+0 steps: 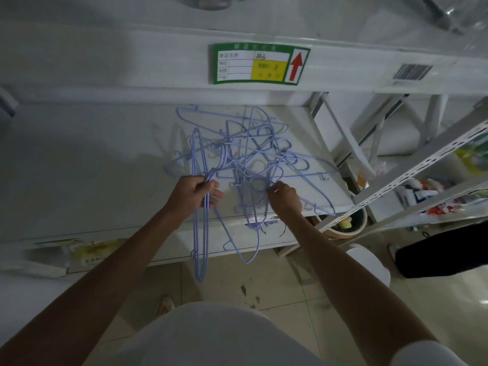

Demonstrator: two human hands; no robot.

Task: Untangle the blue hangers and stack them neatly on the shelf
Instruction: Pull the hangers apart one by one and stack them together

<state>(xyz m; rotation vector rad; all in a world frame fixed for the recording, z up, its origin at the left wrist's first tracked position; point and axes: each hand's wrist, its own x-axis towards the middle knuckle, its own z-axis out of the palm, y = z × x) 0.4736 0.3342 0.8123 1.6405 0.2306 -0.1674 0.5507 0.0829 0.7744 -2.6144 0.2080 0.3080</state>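
Observation:
A tangle of thin blue wire hangers lies on the white shelf, spreading from its middle to its front right corner. My left hand is closed around a small bunch of hangers that hang down over the shelf's front edge. My right hand pinches a wire of the tangle near the front edge. Several hanger ends droop below the shelf lip between my two hands.
An upper shelf edge carries a green and yellow price label and a barcode tag. A slotted white rack with packaged goods stands to the right. A dark pot and a white bin sit on the tiled floor.

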